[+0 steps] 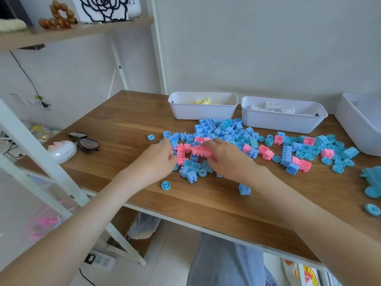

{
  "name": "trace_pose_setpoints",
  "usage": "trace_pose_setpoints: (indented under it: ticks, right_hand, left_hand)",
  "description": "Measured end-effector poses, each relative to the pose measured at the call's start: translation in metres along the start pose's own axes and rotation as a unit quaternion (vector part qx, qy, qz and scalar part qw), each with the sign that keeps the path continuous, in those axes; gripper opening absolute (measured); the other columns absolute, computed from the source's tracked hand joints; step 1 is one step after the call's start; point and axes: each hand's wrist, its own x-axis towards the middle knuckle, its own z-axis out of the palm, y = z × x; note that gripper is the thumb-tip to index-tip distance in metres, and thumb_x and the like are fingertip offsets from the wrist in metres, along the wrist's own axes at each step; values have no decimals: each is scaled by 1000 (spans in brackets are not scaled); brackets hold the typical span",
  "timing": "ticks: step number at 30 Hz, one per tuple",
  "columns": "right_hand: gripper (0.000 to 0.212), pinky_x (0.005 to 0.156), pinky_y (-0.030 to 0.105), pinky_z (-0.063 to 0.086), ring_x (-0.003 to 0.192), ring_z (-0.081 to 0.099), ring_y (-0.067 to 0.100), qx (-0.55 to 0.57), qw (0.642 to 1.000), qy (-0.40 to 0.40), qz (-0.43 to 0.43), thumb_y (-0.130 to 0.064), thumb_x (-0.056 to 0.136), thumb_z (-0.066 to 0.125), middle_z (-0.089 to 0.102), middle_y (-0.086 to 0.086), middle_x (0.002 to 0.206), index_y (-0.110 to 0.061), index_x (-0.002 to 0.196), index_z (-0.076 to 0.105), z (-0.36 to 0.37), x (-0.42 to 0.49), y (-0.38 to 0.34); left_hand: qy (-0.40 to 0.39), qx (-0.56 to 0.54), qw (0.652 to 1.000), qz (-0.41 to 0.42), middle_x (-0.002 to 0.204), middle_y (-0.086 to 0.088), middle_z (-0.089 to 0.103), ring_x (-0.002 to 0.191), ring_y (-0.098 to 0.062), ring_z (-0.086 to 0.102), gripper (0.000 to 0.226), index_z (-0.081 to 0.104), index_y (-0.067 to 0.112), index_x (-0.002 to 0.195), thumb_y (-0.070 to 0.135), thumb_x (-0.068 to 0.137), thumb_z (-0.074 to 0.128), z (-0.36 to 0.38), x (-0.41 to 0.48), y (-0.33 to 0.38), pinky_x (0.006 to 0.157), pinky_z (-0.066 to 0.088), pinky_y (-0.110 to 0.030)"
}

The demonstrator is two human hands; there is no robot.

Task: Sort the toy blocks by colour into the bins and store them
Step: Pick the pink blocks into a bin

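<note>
Both bare hands work at the near edge of a scattered pile of pastel blue and pink plastic toy blocks (243,139) on the brown wood-grain table (123,124).

**Left hand.** The left hand (158,159) lies palm-down at the left end of the pile, fingers curled loosely over blocks. Pink plastic shows at its fingertips, but whether it is gripped or merely touched cannot be told.

**Right hand.** The right hand (228,159) holds a long pink studded block (201,151) between thumb and fingers, with the block pointing toward the left hand. A second pink block with two rows of studs (181,154) lies just beside it, between the two hands.

**Blocks.** Most loose pieces are blue – bricks and small round wheel-shaped pieces – with pink bricks mixed in. One blue wheel-shaped piece (165,185) lies alone near the table's front edge, and one blue brick (244,189) sits beside the right wrist.

**Bins.** Three white plastic bins stand along the far side of the table:
- the left white bin (203,112) holds pale yellow blocks (204,101);
- the middle white bin (282,120) holds white blocks (274,107);
- the right white bin (358,124) is cut off by the frame edge – its contents cannot be seen.

**Other items.** Dark-framed sunglasses (84,142) and a white rounded case (61,150) lie on the table's left end, well apart from the pile.
</note>
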Motion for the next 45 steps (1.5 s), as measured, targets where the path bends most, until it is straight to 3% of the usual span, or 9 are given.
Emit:
trace_pose_setpoints:
  ticks: [5,11,17,25,28,31,35,39,45]
  right_hand:
    - [40,81,17,34,108,50,23,65,998,21,15,-5,96,41,42,8,127,-8,136,36,1,-2,10]
    - [49,89,27,42,116,48,24,114,990,33,77,8,90,43,38,7,133,-11,136,35,-6,-12,21]
    - [41,80,18,31,110,43,15,176,968,131,123,-3,96,40,40,6,131,-11,136,37,-22,-25,28]
    - [24,64,28,55,83,64,18,388,864,162,276,-5,94,43,61,8,104,-13,115,53,-47,-47,48]
    - [24,52,17,53,65,65,2,496,808,138,285,-1,95,44,62,0,89,-9,115,54,-62,-66,59]
    - [26,57,13,52,82,61,7,485,805,156,304,-9,95,48,62,-1,102,-14,120,55,-75,-87,77]
    - [31,88,35,54,93,66,17,515,775,206,301,1,85,52,67,7,106,-14,109,63,-93,-116,101]
    - [31,75,23,56,79,66,13,510,754,296,289,6,87,47,68,9,96,-20,91,63,-112,-147,113]
    - [32,77,32,52,83,63,18,305,778,424,350,-3,84,48,65,-1,92,-20,107,63,-148,-204,153]
  left_hand:
    - [-3,2,998,-55,63,-2,37,52,-10,31,27,38,13,70,13,97,36,10,28,10,47,24,-23]
    - [-49,77,990,-107,58,0,30,49,-12,29,36,34,13,60,19,95,42,20,53,15,45,22,-23]
    - [-25,71,991,-110,56,0,27,48,-13,25,35,31,13,58,13,91,41,12,54,23,45,19,-24]
    - [-25,75,997,-24,57,-2,28,50,-15,26,37,33,12,56,12,93,37,-3,43,78,47,18,-26]
    - [-42,59,996,49,57,-5,29,51,-17,27,35,39,10,57,11,92,37,6,38,109,47,18,-27]
    - [-52,46,993,95,63,-6,35,58,-18,33,24,44,10,67,10,90,38,21,36,140,49,22,-27]
    - [-95,-26,987,124,78,-10,56,71,-20,49,20,59,4,83,14,91,44,41,42,185,60,36,-27]
    - [-151,-109,968,169,76,-3,61,70,-15,51,25,65,13,77,21,94,49,58,43,236,62,37,-24]
    - [-194,-185,936,230,70,0,58,66,-12,50,22,69,5,86,17,92,51,86,39,312,62,38,-23]
